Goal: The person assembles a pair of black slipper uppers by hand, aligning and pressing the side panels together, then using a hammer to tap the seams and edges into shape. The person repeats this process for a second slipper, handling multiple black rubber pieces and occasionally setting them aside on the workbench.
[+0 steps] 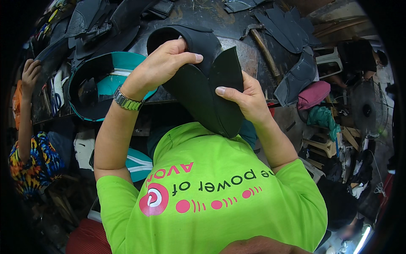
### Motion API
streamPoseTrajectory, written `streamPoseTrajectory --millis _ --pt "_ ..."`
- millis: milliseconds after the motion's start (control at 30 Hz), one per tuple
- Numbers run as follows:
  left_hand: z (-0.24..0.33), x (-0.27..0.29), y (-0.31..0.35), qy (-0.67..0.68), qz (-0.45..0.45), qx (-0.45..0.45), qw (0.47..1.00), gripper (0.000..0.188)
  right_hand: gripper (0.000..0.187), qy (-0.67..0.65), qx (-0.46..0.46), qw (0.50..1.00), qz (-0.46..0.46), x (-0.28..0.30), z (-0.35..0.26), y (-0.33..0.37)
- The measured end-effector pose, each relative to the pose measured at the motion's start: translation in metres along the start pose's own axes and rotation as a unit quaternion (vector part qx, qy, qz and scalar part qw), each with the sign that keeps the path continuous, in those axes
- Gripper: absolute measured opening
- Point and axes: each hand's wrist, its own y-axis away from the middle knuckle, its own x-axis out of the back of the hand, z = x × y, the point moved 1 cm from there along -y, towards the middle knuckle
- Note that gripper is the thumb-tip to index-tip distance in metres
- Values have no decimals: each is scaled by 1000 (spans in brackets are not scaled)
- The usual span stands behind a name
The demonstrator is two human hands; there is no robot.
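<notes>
Between my two hands is a black foam-like piece (192,95), held over the table's near edge. It is curved, with a rounded loop at the top, a V-shaped notch, and a seam running down to a pointed lower end. My left hand (167,63), with a watch on its wrist, is closed on the upper loop; its thumb lies on the outside and some fingers are hidden inside. My right hand (249,99) pinches the right flap, thumb on the front face and fingers behind. Close to my left forearm is a teal and black open oval piece (120,61).
On the dark table (192,15) lie a hammer (265,50), black leaf-shaped pieces (282,27) and stacked black pieces (91,25). Scissors (56,99) are at left, near another person's hand (31,75). To the right are a pink bundle (314,95), stools and a fan (367,109).
</notes>
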Motion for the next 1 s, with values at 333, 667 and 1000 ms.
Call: streamPoseTrajectory --millis 333,667,1000 --pt "4 -3 3 54 -18 7 998 27 41 -1 -2 1000 -3 -1 0 0" --pt "1 -1 5 67 -25 10 997 27 38 2 11 1000 22 -1 11 -1" --pt "-4 -13 4 -167 2 -137 976 40 22 115 94 988 31 -3 12 -1"
